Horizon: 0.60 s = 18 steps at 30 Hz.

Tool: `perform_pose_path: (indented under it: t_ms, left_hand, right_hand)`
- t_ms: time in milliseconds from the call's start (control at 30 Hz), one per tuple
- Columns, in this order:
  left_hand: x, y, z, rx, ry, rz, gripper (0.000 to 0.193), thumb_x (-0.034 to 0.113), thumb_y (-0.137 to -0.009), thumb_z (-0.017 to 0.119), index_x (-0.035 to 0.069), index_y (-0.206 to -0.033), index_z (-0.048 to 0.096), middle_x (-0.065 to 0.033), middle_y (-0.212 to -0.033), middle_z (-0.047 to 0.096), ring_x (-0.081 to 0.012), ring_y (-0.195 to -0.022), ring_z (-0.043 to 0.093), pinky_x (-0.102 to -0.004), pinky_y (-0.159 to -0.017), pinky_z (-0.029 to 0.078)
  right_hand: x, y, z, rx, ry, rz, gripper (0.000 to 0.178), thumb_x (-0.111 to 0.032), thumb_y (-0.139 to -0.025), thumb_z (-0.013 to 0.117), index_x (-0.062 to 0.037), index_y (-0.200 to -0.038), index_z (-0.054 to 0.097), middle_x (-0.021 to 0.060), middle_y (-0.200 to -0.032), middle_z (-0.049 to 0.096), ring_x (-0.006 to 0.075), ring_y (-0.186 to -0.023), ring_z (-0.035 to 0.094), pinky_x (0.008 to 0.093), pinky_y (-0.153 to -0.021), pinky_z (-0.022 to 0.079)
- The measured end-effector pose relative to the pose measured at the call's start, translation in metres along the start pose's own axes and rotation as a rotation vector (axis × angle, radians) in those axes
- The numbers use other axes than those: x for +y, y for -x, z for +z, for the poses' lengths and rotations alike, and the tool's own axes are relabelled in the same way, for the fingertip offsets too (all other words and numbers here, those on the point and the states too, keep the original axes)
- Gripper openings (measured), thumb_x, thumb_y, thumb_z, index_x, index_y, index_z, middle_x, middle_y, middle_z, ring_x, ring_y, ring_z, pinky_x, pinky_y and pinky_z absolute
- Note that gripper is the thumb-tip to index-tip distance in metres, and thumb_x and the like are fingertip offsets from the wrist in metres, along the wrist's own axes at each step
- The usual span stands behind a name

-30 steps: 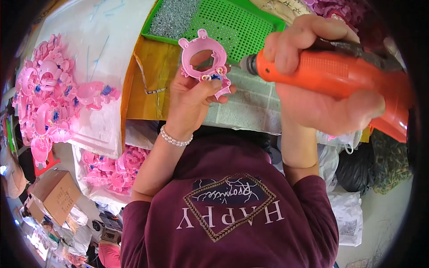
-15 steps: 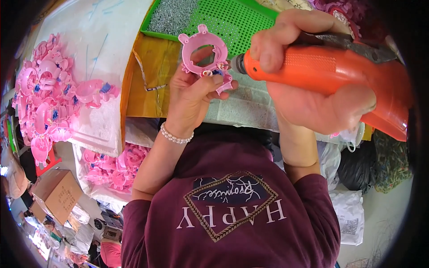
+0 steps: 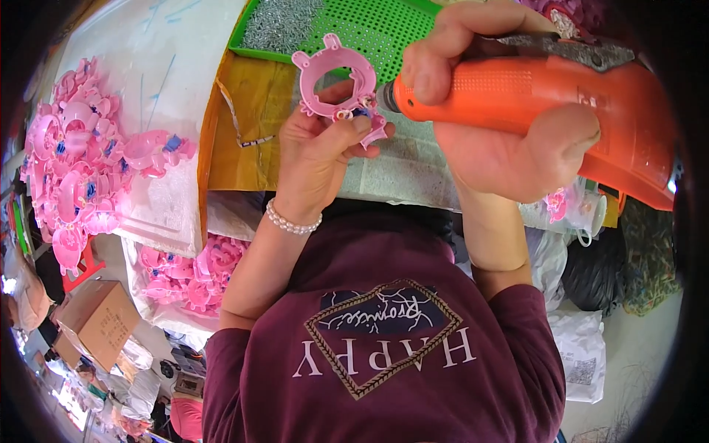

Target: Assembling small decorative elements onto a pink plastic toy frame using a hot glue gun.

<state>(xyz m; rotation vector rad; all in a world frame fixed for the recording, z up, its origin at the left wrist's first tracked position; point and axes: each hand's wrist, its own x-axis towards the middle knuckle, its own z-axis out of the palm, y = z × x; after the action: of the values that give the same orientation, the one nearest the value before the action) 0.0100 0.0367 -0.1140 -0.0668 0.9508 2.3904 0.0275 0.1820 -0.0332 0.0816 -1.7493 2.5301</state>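
Note:
My left hand (image 3: 316, 159) pinches a pink plastic ring-shaped part (image 3: 334, 57) with two small ear-like tabs, its thumb pressed by a small blue piece (image 3: 360, 112) at the lower side. My right hand (image 3: 484, 159) is wrapped round an orange electric screwdriver (image 3: 509, 92), which lies roughly level and points left. Its dark nose (image 3: 387, 97) meets the right side of the pink part, near small metal and pale bits; whether the tip sits in a screw is too small to tell. A worn dark metal strip (image 3: 583, 50) runs along the driver's upper side.
Beyond my hands stands a green perforated tray (image 3: 369, 26) with a heap of small silver screws (image 3: 281, 28). Many pink parts (image 3: 74, 155) are piled on the white surface at left. More fill a white bag (image 3: 193, 273) below. A cardboard box (image 3: 100, 321) stands lower left.
The screwdriver and my right hand have shifted a little left and up, with the nose now closer against the pink part. The part has turned and risen slightly in my left hand.

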Motion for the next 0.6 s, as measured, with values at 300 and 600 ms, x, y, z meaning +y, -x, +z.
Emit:
perform_pose_path:
  t_ms: [300,600]
  left_hand:
    - [-0.001,0.001,0.006,0.034,-0.007,0.032,0.036,-0.002,-0.081,0.059,0.001,-0.116,0.054,-0.0069,-0.096,0.063,-0.0221,-0.080,0.067,-0.0253,-0.057,0.055]
    - [-0.002,0.002,0.004,0.046,0.024,0.039,0.034,-0.005,-0.080,0.059,0.001,-0.114,0.056,-0.0080,-0.094,0.063,-0.0249,-0.079,0.067,-0.0268,-0.056,0.056]
  right_hand:
    - [0.018,-0.007,-0.002,-0.129,0.395,-0.334,0.028,-0.007,-0.083,0.060,-0.0004,-0.108,0.050,0.0080,-0.101,0.055,0.0155,-0.093,0.054,0.0302,-0.077,0.046]
    - [-0.012,-0.014,0.018,0.298,0.008,-0.047,0.080,-0.060,-0.060,0.075,0.0040,-0.097,0.046,0.0145,-0.077,0.055,0.0207,-0.064,0.058,0.0298,-0.060,0.049]
